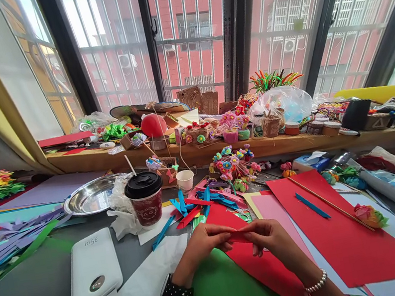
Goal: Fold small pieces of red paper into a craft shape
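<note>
Between my two hands stretches a small red paper strip (238, 235), pinched at both ends. My left hand (207, 240), with a dark dotted watch band at the wrist, closes thumb and fingers on its left end. The right end is gripped by my right hand (269, 237), which wears a beaded bracelet. Beneath them lie a green sheet (225, 290) and a red sheet (256, 269). Just beyond my hands is a pile of folded blue and red paper strips (206, 202). My fingers partly cover the held strip.
A lidded coffee cup (146, 202) and a white power bank (93, 271) with a cable stand at left. A metal plate (92, 196) is behind them. At right, a stick and a paper flower (371, 216) rest on another red sheet (352, 238). Crafts crowd the windowsill (108, 160).
</note>
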Motion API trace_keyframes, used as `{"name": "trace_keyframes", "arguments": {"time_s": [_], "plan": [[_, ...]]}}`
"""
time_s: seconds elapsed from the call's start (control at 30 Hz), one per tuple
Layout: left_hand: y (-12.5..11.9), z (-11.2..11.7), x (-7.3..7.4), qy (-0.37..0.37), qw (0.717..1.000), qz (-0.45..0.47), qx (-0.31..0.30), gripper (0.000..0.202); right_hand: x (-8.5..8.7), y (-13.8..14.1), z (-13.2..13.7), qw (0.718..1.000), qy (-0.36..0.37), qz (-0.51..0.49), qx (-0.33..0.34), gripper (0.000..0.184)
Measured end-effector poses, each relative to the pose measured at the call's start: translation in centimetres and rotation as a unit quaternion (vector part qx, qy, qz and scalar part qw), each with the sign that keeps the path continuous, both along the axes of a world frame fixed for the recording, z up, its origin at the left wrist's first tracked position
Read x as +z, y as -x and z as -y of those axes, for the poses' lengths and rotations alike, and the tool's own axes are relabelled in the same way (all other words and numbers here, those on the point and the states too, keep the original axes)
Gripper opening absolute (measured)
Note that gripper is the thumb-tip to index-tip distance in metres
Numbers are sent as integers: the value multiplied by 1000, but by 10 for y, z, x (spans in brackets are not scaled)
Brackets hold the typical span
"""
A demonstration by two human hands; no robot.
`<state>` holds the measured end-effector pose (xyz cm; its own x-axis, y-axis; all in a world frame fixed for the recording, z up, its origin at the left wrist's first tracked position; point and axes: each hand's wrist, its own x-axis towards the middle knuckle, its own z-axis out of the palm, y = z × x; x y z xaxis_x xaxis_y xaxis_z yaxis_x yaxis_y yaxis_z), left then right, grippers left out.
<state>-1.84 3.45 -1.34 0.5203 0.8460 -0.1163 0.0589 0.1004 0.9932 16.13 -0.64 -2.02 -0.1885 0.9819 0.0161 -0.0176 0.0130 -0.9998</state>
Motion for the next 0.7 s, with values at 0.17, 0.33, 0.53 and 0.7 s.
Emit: {"name": "trace_keyframes", "arguments": {"time_s": [0.17, 0.33, 0.53, 0.7], "plan": [[-3, 3, 0, 15, 1000, 3, -26, 32, 0, 1, 1, 1000, 2, -5, -1, 27], [-6, 4, -3, 44, 998, -4, -41, 36, 1, 3, 0, 1000, 5, 1, 6, 27], [-4, 3, -6, 79, 996, 3, -35, 35, -2, 4, 0, 1000, 6, 19, 1, 32], [-2, 3, -7, 87, 995, 2, -40, 32, -3, 6, 0, 1000, 7, 26, 8, 31]]}}
